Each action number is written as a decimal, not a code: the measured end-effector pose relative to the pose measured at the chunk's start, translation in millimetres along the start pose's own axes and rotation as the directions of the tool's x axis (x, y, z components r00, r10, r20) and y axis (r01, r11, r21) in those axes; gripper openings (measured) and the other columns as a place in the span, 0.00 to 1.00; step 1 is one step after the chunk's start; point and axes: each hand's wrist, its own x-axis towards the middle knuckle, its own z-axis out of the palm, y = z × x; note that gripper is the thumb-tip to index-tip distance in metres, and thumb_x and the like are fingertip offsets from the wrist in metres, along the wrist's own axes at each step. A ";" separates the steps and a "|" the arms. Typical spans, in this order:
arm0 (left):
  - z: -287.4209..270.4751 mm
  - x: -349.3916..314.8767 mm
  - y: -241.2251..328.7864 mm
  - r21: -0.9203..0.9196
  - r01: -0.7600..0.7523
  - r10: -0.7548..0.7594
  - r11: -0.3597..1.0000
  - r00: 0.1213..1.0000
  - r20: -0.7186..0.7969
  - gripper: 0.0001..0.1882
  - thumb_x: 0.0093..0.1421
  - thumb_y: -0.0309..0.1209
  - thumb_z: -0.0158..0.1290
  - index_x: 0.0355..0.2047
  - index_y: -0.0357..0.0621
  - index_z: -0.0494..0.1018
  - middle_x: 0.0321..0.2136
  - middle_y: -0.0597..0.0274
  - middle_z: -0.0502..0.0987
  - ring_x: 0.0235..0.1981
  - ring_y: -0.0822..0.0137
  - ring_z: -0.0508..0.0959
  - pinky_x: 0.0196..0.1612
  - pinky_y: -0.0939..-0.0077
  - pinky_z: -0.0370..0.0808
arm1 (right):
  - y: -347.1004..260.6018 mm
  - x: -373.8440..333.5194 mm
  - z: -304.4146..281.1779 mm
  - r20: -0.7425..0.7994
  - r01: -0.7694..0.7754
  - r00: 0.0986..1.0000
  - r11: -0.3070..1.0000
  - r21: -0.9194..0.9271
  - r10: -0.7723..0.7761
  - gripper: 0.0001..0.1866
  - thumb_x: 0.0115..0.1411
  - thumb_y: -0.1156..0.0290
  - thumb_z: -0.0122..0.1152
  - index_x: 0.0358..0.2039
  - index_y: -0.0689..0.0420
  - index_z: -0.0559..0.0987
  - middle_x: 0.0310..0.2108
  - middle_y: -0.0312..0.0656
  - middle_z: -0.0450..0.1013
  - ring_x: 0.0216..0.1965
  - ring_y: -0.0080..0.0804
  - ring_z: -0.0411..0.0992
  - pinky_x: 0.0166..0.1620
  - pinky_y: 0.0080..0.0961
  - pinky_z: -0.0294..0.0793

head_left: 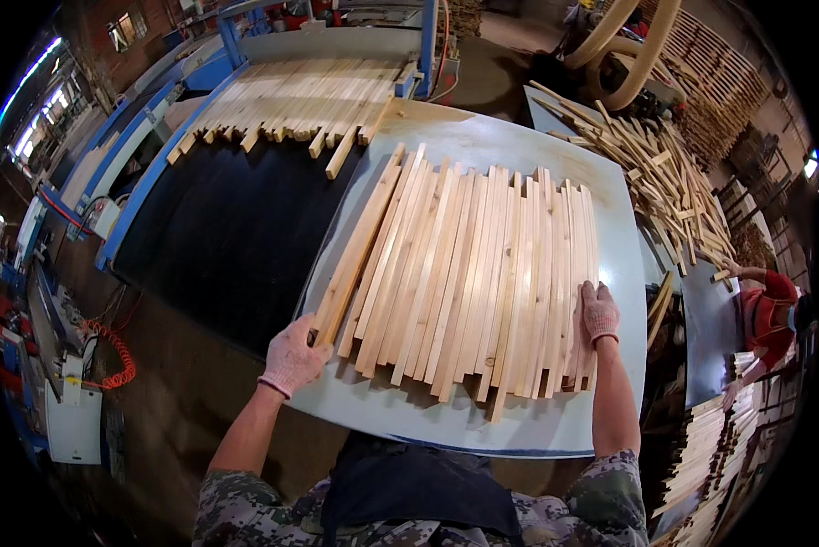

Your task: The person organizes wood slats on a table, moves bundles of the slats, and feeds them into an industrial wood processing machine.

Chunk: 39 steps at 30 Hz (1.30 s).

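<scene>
A row of pale wooden strips (464, 273) lies side by side on a light grey table (409, 415), their near ends uneven. My left hand (294, 356), in a pinkish knit glove, is closed round the near end of a darker wooden strip (359, 260) along the row's left edge. A narrow gap parts most of that strip from the others. On the opposite side, my gloved right hand (600, 313) lies with fingers stretched out against the rightmost strips. Its thumb is partly hidden from view.
Left of the table, a black conveyor belt (227, 237) runs to a blue-framed machine (229, 41), with more strips (291, 100) on its far part. A heap of loose strips (651, 169) lies at the far right. A co-worker in red (769, 314) handles wood there. An orange coiled hose (118, 356) hangs left.
</scene>
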 end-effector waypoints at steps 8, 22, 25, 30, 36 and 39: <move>20.2 74.0 6.3 0.023 -0.068 0.068 0.997 0.997 0.023 0.24 0.63 0.48 0.60 0.48 0.41 0.82 0.44 0.45 0.83 0.47 0.47 0.83 0.52 0.57 0.79 | -4.2 -3.8 -5.6 0.049 -0.058 0.997 0.998 0.005 0.058 0.42 0.69 0.37 0.49 0.65 0.63 0.74 0.61 0.60 0.75 0.63 0.58 0.72 0.66 0.46 0.69; 70.1 170.9 13.6 -0.006 0.052 -0.052 0.999 0.999 0.006 0.36 0.69 0.56 0.51 0.65 0.37 0.73 0.60 0.36 0.76 0.61 0.43 0.77 0.65 0.58 0.73 | -6.9 -0.6 -10.6 0.095 -0.131 0.988 0.990 0.052 0.126 0.42 0.67 0.33 0.52 0.58 0.64 0.80 0.57 0.61 0.77 0.62 0.57 0.74 0.65 0.46 0.71; 68.5 169.3 25.9 -0.029 0.039 -0.039 0.999 0.999 -0.005 0.35 0.69 0.55 0.51 0.64 0.38 0.74 0.59 0.37 0.78 0.61 0.43 0.78 0.64 0.58 0.74 | -16.0 5.8 -33.2 0.172 -0.191 0.967 0.982 -0.004 0.189 0.44 0.65 0.31 0.52 0.54 0.65 0.82 0.55 0.62 0.78 0.60 0.58 0.75 0.63 0.47 0.72; 69.5 161.0 32.9 -0.073 -0.028 0.027 0.997 1.000 -0.016 0.27 0.70 0.48 0.52 0.55 0.36 0.78 0.50 0.38 0.82 0.53 0.43 0.81 0.57 0.57 0.76 | -27.3 -4.6 -28.1 0.130 -0.214 0.969 0.977 -0.003 0.212 0.44 0.64 0.30 0.52 0.51 0.66 0.83 0.53 0.64 0.79 0.59 0.59 0.76 0.62 0.46 0.73; 102.6 163.0 -33.7 0.116 -0.093 0.112 0.989 0.979 -0.170 0.23 0.68 0.46 0.55 0.52 0.40 0.79 0.49 0.41 0.82 0.53 0.41 0.80 0.58 0.52 0.76 | -44.3 -8.9 -11.8 0.043 -0.098 0.994 0.994 0.056 0.096 0.41 0.63 0.38 0.56 0.53 0.69 0.80 0.52 0.67 0.78 0.58 0.64 0.75 0.62 0.49 0.72; 71.7 158.3 21.6 0.017 0.101 -0.102 0.995 0.982 0.162 0.35 0.68 0.57 0.52 0.64 0.42 0.72 0.60 0.36 0.76 0.62 0.40 0.75 0.65 0.50 0.71 | -19.8 -6.9 -12.2 0.060 -0.117 0.991 0.993 0.002 0.117 0.49 0.67 0.33 0.53 0.69 0.68 0.68 0.65 0.65 0.70 0.66 0.61 0.69 0.68 0.48 0.68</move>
